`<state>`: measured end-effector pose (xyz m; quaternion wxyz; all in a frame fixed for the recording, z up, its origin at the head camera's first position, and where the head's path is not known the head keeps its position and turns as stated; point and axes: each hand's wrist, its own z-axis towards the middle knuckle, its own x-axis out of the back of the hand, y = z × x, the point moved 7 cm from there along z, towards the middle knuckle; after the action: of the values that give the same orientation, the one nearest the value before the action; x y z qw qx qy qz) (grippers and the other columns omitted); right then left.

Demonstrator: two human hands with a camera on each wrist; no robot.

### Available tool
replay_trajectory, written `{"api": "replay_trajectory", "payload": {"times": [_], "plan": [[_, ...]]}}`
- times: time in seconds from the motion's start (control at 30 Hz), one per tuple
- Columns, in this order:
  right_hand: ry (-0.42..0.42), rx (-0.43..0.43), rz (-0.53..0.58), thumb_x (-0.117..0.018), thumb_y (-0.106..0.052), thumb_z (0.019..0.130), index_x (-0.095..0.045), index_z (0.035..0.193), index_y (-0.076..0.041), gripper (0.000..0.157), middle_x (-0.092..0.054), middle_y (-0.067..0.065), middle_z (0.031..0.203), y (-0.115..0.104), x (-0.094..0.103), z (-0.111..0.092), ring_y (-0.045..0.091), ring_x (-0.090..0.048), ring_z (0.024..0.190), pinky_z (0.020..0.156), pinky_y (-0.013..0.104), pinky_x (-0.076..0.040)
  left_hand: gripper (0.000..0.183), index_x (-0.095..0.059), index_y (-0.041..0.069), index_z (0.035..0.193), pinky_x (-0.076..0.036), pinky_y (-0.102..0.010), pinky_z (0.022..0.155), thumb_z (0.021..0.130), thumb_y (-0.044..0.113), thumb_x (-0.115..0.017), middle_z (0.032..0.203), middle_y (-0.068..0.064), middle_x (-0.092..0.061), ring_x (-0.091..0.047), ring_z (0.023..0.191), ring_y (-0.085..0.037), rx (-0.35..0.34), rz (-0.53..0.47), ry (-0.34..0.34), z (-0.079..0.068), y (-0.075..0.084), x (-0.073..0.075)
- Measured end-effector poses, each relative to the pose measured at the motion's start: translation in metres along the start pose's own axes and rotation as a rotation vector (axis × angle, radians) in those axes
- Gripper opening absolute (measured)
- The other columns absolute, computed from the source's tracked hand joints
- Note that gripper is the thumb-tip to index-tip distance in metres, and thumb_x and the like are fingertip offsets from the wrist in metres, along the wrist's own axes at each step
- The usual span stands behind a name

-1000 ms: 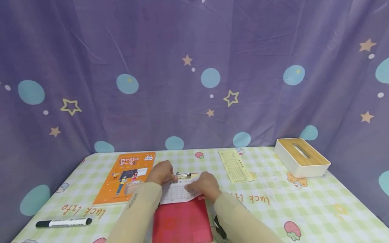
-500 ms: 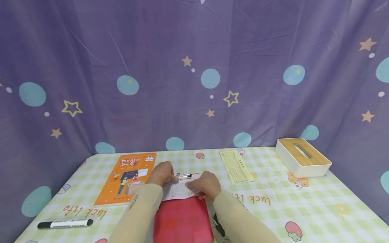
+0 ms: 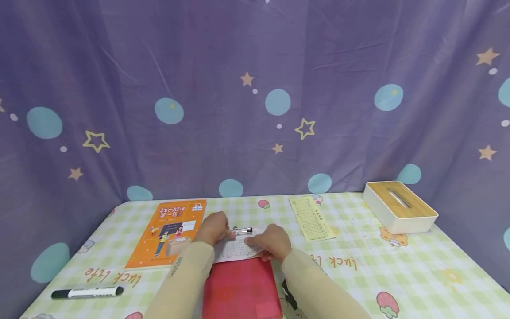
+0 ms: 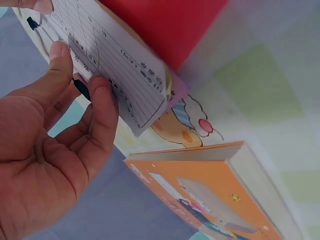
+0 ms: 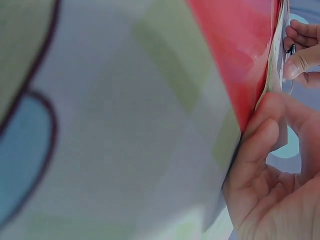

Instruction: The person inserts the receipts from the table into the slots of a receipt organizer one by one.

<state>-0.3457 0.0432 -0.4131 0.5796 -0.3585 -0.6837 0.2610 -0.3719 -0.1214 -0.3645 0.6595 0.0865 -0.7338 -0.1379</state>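
Observation:
A red folder (image 3: 241, 288) lies at the near middle of the table, with a metal clip (image 3: 244, 230) at its far end. White printed forms (image 3: 235, 251) lie across that end, below the clip in the head view. My left hand (image 3: 215, 228) pinches around the clip's left part; the left wrist view shows a black clip end (image 4: 81, 89) between thumb and index finger. At the right side of the forms, my right hand (image 3: 272, 241) pinches their edge, thumb on top and fingers curled underneath. The sheets' layered edge (image 5: 272, 70) shows in the right wrist view.
An orange book (image 3: 167, 235) lies left of the folder, and a black-and-white marker (image 3: 87, 292) nearer on the left. To the right are a yellow printed sheet (image 3: 311, 219) and a white tissue box with a wooden lid (image 3: 398, 208). A purple curtain (image 3: 207, 150) hangs behind.
The forms have slid slightly away from me, toward the clip, and their near edge sits higher in the head view. Both hands keep nearly the same place.

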Motion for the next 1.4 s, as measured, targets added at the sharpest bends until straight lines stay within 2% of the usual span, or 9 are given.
{"api": "replay_trajectory", "payload": {"times": [0.2,0.57,0.8,1.1,1.27,1.4], "plan": [[-0.017,-0.023,-0.009,-0.087,-0.035,0.079,-0.061,0.076,-0.002,0.042,-0.061,0.009,0.056,0.002,-0.002,0.002,0.014,-0.056,0.042,0.041,0.023,-0.045,0.033,-0.062,0.005,0.066,-0.040,-0.026,0.053,0.081,0.019,-0.088,0.063,-0.003,-0.054,-0.049,0.058,-0.015,0.060,-0.050,-0.008,0.002,-0.005,-0.004],[-0.020,-0.030,-0.012,-0.087,-0.034,0.080,-0.061,0.079,-0.002,0.041,-0.061,0.009,0.057,0.000,-0.002,0.002,0.015,-0.057,0.043,0.041,0.022,-0.043,0.027,-0.066,0.003,0.073,-0.046,-0.023,0.051,0.081,0.016,-0.088,0.073,-0.007,-0.058,-0.054,0.062,-0.016,0.195,-0.228,-0.034,0.005,-0.017,-0.007],[-0.014,-0.026,-0.019,-0.087,-0.035,0.080,-0.061,0.079,-0.002,0.042,-0.061,0.009,0.057,0.001,-0.002,0.002,0.014,-0.056,0.042,0.040,0.022,-0.043,0.031,-0.062,0.003,0.071,-0.044,-0.024,0.050,0.078,0.014,-0.090,0.072,-0.007,-0.057,-0.053,0.061,-0.018,0.142,-0.242,0.007,0.001,-0.016,-0.008],[-0.011,0.058,-0.071,-0.085,-0.035,0.082,-0.060,0.072,-0.003,0.042,-0.059,0.006,0.052,-0.001,0.000,-0.003,0.012,-0.054,0.039,0.039,0.021,-0.041,0.030,-0.061,0.003,0.076,-0.044,-0.027,0.053,0.079,0.014,-0.089,0.074,-0.007,-0.057,-0.053,0.064,-0.020,0.082,-0.213,0.039,-0.005,-0.012,-0.009],[-0.036,0.064,-0.035,-0.085,-0.032,0.083,-0.060,0.071,-0.002,0.040,-0.059,0.007,0.051,0.002,-0.001,0.000,0.012,-0.056,0.039,0.040,0.023,-0.046,0.032,-0.060,0.002,0.077,-0.044,-0.027,0.054,0.078,0.015,-0.090,0.074,-0.008,-0.055,-0.053,0.065,-0.020,0.101,-0.233,0.038,-0.005,-0.014,-0.010],[-0.069,0.038,-0.001,-0.083,-0.029,0.085,-0.059,0.075,-0.001,0.038,-0.060,0.008,0.054,0.004,0.000,0.002,0.012,-0.058,0.040,0.043,0.025,-0.050,0.035,-0.061,0.002,0.077,-0.042,-0.028,0.053,0.078,0.020,-0.090,0.072,-0.008,-0.054,-0.050,0.063,-0.020,0.109,-0.255,0.044,-0.007,-0.014,-0.009]]}}
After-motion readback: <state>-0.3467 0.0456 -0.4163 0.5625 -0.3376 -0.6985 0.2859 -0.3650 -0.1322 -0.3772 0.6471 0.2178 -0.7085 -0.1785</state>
